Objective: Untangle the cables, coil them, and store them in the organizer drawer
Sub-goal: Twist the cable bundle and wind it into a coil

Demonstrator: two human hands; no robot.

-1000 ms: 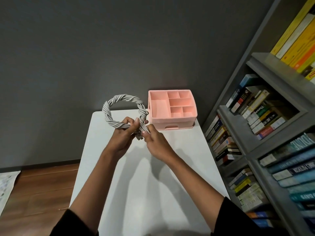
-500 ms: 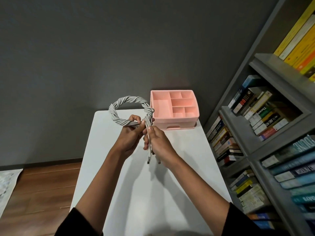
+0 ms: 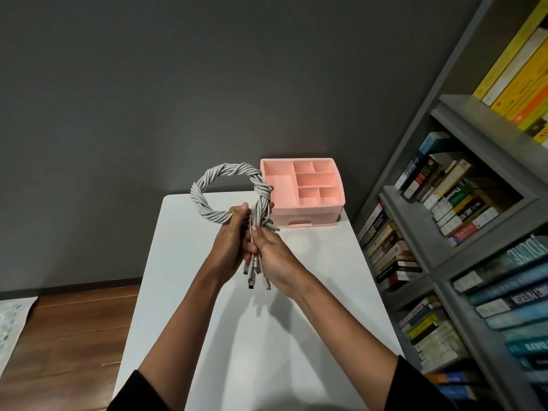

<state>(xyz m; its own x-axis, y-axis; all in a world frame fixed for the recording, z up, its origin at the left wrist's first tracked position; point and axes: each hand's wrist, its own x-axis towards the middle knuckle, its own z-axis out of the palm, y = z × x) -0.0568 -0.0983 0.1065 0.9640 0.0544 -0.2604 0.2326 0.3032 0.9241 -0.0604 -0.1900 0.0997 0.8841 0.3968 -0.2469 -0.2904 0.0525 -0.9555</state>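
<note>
Gripping coiled cables (image 3: 228,185) w/ left hand (image 3: 229,241) & right hand (image 3: 274,256).

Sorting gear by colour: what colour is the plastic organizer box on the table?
Pink: the compartmented plastic organizer box shows clearly in the head view.

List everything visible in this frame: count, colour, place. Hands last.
cables: one twisted bundle, grey-white, looped above the table, plug ends hanging between the hands
organizer: one, pink, table's far end, drawer shut
table: one, white, centre
bookshelf: one, grey, right side, full of books
wall: dark grey, behind
floor: brown wood, left
left hand: gripping the loop's base
right hand: gripping the cable ends
</note>
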